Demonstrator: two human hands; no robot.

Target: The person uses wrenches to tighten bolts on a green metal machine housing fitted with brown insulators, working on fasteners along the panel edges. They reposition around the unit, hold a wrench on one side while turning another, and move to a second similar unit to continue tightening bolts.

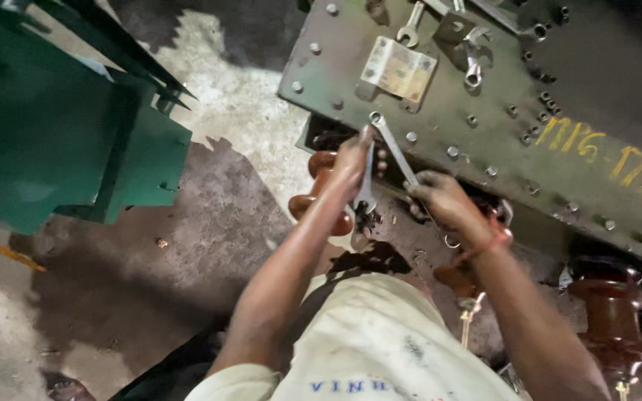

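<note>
My left hand (352, 160) grips a steel spanner (366, 186) that points down beside a brown ceramic insulator (319, 194). My right hand (443, 199) holds a second, longer ring spanner (393, 146), whose ring end reaches up onto the edge of the grey-green bolted metal cover plate (581, 160). Both hands work close together at the plate's lower edge, just under a row of bolts (452, 151). What the spanner jaws sit on is hidden by my hands.
Loose spanners (472, 65) and a worn rectangular label plate (399, 68) lie on the cover. A green metal tank (53, 141) stands at left on oily concrete floor (187, 245). More brown insulators (614, 312) are at lower right.
</note>
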